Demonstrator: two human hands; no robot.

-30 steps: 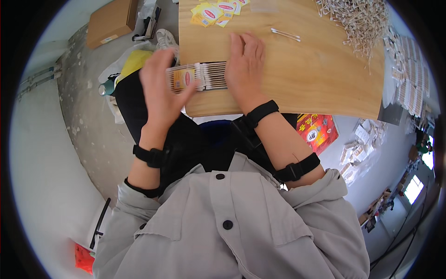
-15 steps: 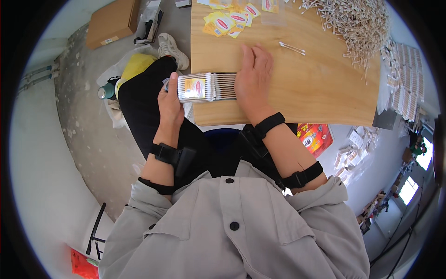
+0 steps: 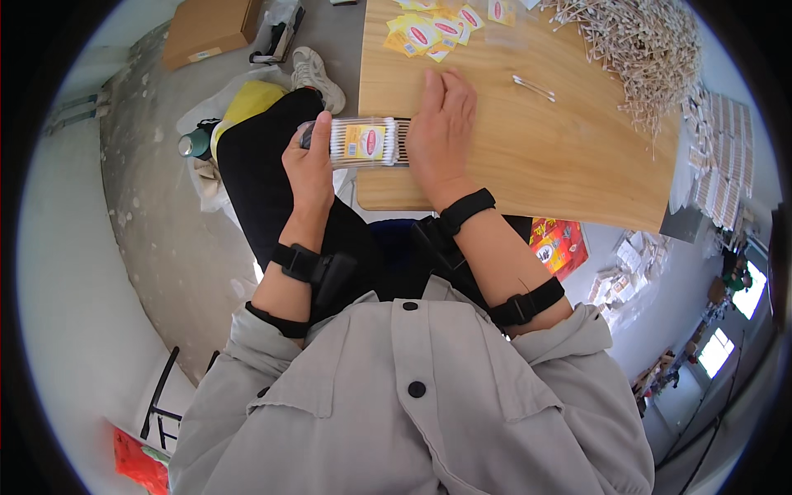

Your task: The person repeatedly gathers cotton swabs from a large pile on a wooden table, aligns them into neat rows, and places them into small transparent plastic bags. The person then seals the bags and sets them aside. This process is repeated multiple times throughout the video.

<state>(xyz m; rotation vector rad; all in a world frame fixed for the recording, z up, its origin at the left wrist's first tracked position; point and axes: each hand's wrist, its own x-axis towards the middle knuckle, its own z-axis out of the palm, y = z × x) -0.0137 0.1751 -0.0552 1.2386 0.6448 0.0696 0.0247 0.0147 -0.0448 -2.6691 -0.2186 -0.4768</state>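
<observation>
My left hand (image 3: pixel 310 169) grips a clear pack of cotton swabs (image 3: pixel 360 142) with a yellow label, thumb along its left end. The pack reaches over the table's left edge. Out of its right end a row of loose cotton swabs (image 3: pixel 403 143) shows, running up against my right hand (image 3: pixel 441 136). That hand lies on the wooden table (image 3: pixel 544 157) with its fingers stretched away from me, its side or palm touching the swabs. What is under the palm is hidden.
Two loose swabs (image 3: pixel 533 87) lie right of my right hand. Yellow labels (image 3: pixel 419 33) are scattered at the far left of the table, and a large heap of swabs (image 3: pixel 635 49) fills its far right. A cardboard box (image 3: pixel 210 31) and a bottle (image 3: pixel 195 143) stand on the floor at left.
My right hand has slid left across the table toward the pack. The stretch of swabs showing between pack and hand is shorter. The whole view has shifted slightly.
</observation>
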